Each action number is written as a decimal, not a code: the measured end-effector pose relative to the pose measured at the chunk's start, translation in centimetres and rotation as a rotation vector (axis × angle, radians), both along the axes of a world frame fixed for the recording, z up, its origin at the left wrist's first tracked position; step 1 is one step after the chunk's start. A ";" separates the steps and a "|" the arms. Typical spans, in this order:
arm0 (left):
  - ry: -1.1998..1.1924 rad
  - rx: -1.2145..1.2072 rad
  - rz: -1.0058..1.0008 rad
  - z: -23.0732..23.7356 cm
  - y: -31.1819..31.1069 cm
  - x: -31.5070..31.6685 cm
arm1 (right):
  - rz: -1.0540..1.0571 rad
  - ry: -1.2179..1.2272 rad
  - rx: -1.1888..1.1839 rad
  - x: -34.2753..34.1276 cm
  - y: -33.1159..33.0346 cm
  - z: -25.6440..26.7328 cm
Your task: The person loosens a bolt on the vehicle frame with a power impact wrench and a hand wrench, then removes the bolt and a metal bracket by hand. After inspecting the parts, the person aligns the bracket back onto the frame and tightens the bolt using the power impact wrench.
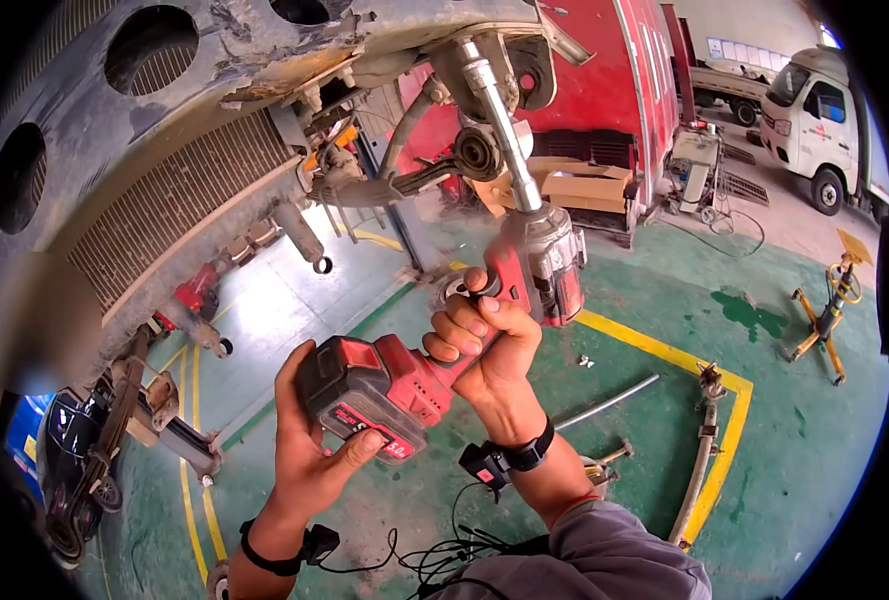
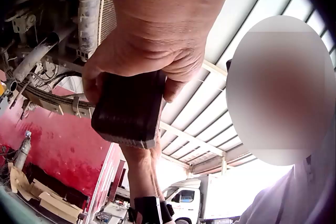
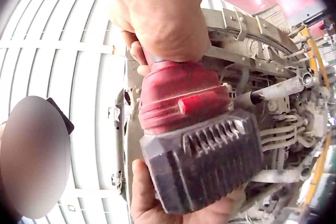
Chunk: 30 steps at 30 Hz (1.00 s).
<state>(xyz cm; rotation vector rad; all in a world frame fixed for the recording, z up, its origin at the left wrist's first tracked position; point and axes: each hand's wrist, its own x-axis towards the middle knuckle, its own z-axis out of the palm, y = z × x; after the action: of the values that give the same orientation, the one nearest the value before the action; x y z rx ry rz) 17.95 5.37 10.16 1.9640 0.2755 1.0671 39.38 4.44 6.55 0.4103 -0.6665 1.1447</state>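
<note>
A red and black cordless impact wrench is held up under the vehicle frame. The right hand grips its handle, fingers curled round it near the trigger. The left hand holds the battery from below, thumb on its near side; the left wrist view shows the dark battery base between thumb and fingers. From the tool's head a long silver socket extension runs up to a bracket on the frame. In the right wrist view the ribbed battery rests on the left hand's fingers.
A leaf spring and a round bushing hang beside the extension. On the green floor lie a metal bar and a long rod. A yellow stand, cardboard boxes and a white truck are farther off. Black cables hang near the body.
</note>
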 end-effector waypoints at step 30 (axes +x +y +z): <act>0.014 -0.026 0.046 1.4 2.0 0.2 | -0.022 0.044 -0.021 0.2 1.9 0.2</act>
<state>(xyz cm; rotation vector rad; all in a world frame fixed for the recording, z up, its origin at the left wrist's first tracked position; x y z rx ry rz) 18.19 7.36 11.56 1.9511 0.3415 1.0747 39.63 6.37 6.77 0.4084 -0.6184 1.1176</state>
